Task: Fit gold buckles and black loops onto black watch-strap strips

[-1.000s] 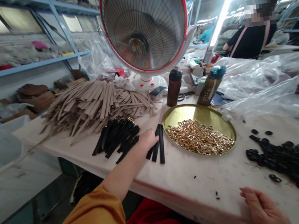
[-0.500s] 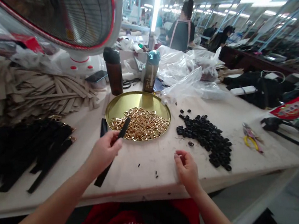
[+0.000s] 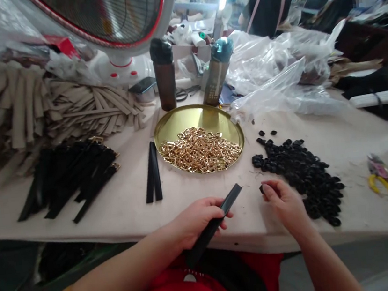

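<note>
My left hand [image 3: 203, 217] grips a flat black strap [image 3: 209, 228], tilted up to the right over the table's front edge. Between thumb and fingertips, my right hand [image 3: 284, 205] pinches a small black loop [image 3: 262, 188], mostly covered by the fingers. Just right of that hand lies a heap of small black loops [image 3: 310, 173]. Beyond both hands is a round golden tray [image 3: 190, 115] with many gold-coloured metal buckles [image 3: 202, 151] in it. Two more black straps [image 3: 152, 174] lie left of the tray.
Black straps with gold buckles are piled [image 3: 73, 174] at left, in front of stacked beige strips [image 3: 97, 105]. A fan [image 3: 117, 13], two bottles [image 3: 165, 80] and clear plastic [image 3: 276, 69] stand behind. Pliers [image 3: 384, 179] lie at right. A person [image 3: 268, 4] is in the background.
My left hand has moved from beside the tray toward my body and right, bringing the strap. My right hand has shifted toward the loop heap; a small black loop now shows at its fingertips.
</note>
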Demonstrator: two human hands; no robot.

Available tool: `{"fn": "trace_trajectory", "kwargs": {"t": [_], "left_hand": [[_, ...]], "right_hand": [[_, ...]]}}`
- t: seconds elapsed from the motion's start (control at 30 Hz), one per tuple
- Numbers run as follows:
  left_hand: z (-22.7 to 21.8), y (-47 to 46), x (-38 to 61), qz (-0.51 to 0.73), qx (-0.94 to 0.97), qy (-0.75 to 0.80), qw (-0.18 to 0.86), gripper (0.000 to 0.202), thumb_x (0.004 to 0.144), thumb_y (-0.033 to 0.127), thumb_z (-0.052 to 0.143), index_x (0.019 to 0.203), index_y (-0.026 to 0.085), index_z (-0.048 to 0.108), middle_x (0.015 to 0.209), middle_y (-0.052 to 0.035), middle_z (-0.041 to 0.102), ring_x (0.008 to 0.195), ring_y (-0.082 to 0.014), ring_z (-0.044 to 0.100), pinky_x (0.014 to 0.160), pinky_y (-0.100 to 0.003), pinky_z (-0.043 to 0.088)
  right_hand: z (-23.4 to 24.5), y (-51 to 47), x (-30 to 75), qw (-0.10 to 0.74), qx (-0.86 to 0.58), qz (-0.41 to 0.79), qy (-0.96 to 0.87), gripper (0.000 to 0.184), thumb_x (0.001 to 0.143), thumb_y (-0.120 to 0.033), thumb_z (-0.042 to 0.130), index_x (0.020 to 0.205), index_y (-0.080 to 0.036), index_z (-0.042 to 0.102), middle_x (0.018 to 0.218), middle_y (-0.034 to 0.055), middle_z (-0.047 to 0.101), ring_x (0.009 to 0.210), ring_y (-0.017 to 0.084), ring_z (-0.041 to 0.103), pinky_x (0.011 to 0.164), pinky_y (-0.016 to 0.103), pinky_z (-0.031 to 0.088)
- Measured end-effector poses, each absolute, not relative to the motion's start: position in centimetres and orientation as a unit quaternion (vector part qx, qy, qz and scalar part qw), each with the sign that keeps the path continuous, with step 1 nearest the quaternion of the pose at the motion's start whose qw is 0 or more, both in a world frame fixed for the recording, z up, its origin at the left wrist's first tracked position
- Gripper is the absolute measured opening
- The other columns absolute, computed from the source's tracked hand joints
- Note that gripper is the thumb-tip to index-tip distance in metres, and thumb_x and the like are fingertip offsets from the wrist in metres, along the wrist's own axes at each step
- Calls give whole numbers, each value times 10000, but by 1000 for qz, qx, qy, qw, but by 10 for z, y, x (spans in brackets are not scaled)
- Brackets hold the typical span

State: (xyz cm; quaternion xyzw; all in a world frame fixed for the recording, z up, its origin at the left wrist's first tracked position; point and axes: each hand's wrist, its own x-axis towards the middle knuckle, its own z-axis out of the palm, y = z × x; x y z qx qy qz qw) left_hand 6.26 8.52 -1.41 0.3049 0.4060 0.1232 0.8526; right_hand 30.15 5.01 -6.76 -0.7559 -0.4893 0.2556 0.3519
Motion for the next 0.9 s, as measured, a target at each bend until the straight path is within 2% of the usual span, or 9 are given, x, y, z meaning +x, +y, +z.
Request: {"fn": "trace_trajectory", "kwargs": {"t": [0.1, 0.2, 0.3, 0.37, 0.5, 0.63, 0.83, 0.9], "left_hand": [[-11, 81, 58, 119, 297, 405, 857, 300, 592, 134, 483, 881, 143, 562, 813, -11, 564, 492, -37, 458, 389, -150, 291], [-13, 75, 53, 117, 290, 392, 865, 321, 610, 128, 479, 918, 150, 566, 785, -6, 564, 475, -35, 449, 387, -151, 282], [-15, 70, 50, 137, 290, 399, 859, 285, 637, 114, 490, 911, 144, 562, 759, -3, 558, 487, -38, 463, 408, -151, 301], [-15, 71, 48, 193, 284, 426, 837, 245, 648, 79, 502, 881, 142, 540, 771, 0, 551, 558, -53, 514, 470, -158, 370], [-10, 80, 44, 340, 238, 463, 783, 146, 695, 40, 510, 791, 143, 473, 749, 11, 517, 679, -91, 566, 656, -255, 488], [-8, 88, 41, 416, 184, 454, 766, 129, 733, 26, 487, 744, 148, 444, 719, 14, 508, 699, -95, 566, 775, -328, 497], [-21, 74, 45, 420, 186, 458, 761, 113, 745, 35, 481, 748, 146, 458, 757, -7, 554, 745, -105, 577, 760, -305, 504], [-27, 65, 44, 378, 204, 462, 776, 52, 774, 109, 498, 785, 151, 469, 815, -18, 575, 745, -107, 584, 728, -295, 504]], "right_hand": [[-64, 32, 272, 450, -692, 439, -355, 400, 741, -477, 578, 1027, -199, 600, 789, 13, 602, 652, 142, 575, 667, 307, 478], [-61, 21, 248, 509, -630, 530, -250, 395, 671, -426, 683, 1004, -224, 617, 829, -3, 617, 681, 119, 595, 685, 264, 504], [-61, 15, 232, 533, -605, 558, -199, 359, 619, -348, 747, 939, -234, 633, 836, -19, 630, 667, 89, 598, 663, 207, 511], [-60, 12, 224, 538, -590, 577, -173, 315, 605, -334, 759, 874, -223, 639, 805, -25, 639, 620, 71, 589, 637, 187, 513], [-59, -3, 211, 512, -570, 623, -155, 266, 610, -314, 759, 818, -202, 635, 778, -21, 650, 602, 71, 590, 609, 177, 509], [-56, -21, 196, 498, -554, 651, -143, 274, 634, -277, 745, 868, -200, 626, 746, -21, 649, 585, 83, 590, 592, 198, 509], [-54, -23, 183, 554, -535, 631, -99, 229, 617, -274, 750, 768, -182, 605, 673, -27, 630, 517, 70, 554, 546, 196, 512], [-54, -21, 188, 567, -532, 621, -103, 206, 626, -274, 739, 731, -187, 585, 635, -37, 608, 492, 61, 516, 489, 171, 481]]}}
